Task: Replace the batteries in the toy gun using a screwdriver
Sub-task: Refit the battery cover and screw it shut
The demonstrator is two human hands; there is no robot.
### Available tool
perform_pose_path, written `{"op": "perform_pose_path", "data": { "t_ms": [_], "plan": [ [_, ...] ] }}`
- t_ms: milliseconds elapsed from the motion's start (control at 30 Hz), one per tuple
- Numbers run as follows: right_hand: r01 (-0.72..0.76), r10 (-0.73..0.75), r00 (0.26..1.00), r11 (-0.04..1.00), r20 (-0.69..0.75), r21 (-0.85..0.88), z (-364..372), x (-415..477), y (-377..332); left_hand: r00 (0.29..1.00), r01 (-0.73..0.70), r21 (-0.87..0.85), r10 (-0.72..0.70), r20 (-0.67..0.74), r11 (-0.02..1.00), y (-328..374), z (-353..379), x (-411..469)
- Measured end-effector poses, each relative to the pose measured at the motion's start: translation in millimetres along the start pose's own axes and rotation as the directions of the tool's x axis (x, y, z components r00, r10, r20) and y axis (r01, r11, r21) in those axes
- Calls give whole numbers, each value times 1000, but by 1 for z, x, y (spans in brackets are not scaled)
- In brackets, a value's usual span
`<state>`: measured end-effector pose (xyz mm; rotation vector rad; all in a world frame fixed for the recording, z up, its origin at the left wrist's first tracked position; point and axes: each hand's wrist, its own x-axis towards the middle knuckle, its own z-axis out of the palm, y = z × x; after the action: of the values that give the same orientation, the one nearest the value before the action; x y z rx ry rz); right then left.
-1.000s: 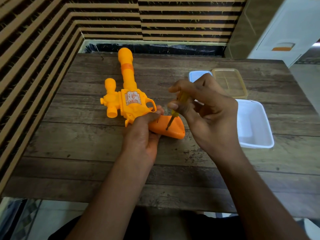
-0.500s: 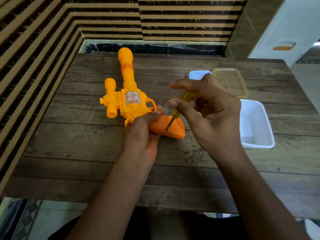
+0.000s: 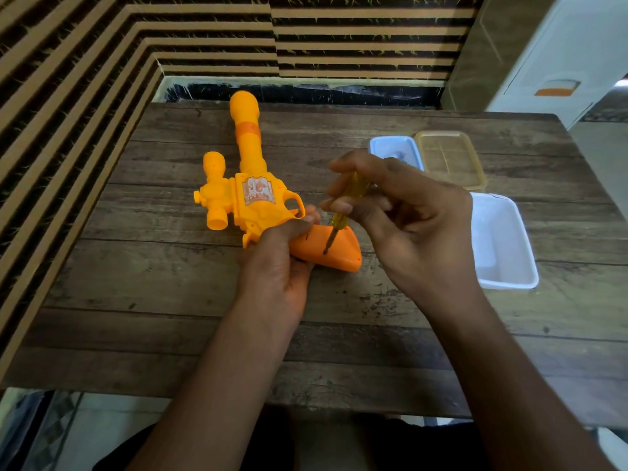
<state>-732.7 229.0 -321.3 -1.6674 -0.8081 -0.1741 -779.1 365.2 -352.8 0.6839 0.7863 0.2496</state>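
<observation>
Right-hand fingertips [image 3: 339,208], just right of frame centre, pinched round the translucent yellow handle of a small screwdriver [image 3: 343,207], thumb on the near side, index finger arched over the top. Shaft slanted down and to the left, tip touching the orange grip [image 3: 326,251] of the toy gun [image 3: 253,198], presumably at a screw, though too small to confirm. Right hand [image 3: 407,226] cupped behind the tool, wrist running to the lower right of the frame.

Left-hand fingers [image 3: 302,223] closed together and pressed onto the gun where body meets grip, pinning it flat; left hand [image 3: 275,266] directly below centre, forearm leading to the bottom edge.

Toy gun lying on its side on the wooden table [image 3: 170,317], left of centre, barrel pointing toward the top of the frame, scope on its left, sticker on the body facing up.

In the upper right of the table, a small blue tray [image 3: 384,147] with something indistinct inside, touching an amber lid [image 3: 448,158]; just below these, at mid right, a white plastic container [image 3: 503,246].

Judged as an early stage: grip cover apparently still shut and fastened, screw being worked now. No loose screw, removed cover or battery clearly visible anywhere. Likely left to do: freeing the screw, lifting the cover, swapping the batteries, refitting and tightening
</observation>
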Motion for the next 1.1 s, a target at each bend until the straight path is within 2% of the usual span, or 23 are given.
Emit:
{"op": "perform_pose_path", "data": {
  "t_ms": [167, 333, 467, 633, 767, 867, 933, 1100],
  "plan": [
    [45, -56, 994, 991, -88, -126, 0, 1, 0, 1000, 10, 5, -10, -13, 1000, -1, -1, 0],
    [24, -24, 1000, 999, 0, 47, 1, 0, -2, 1000, 11, 3, -11, -5, 1000, -1, -1, 2],
    [22, -24, 998, 998, -52, -52, 3, 0, -3, 1000, 3, -3, -3, 23, 1000, -2, -1, 2],
    [53, -61, 994, 995, -90, -87, 2, 1, -2, 999, 4, -17, -3, 47, 1000, -1, -1, 0],
    [8, -12, 999, 992, 35, 129, 2, -1, 0, 999, 14, -24, -13, 37, 1000, -1, 0, 1],
    [-37, 30, 999, 985, 41, 168, 4, 0, -3, 1000, 16, -20, -16, 23, 1000, -1, 0, 1],
    [-50, 47, 999, 986, 21, 157, 4, 1, -4, 999, 18, -7, -18, 32, 1000, -1, 0, 1],
    [-2, 2, 998, 1000, -59, -4, 7, 2, -3, 999, 25, -9, -24, 33, 1000, -1, 1, -2]
  ]
}}
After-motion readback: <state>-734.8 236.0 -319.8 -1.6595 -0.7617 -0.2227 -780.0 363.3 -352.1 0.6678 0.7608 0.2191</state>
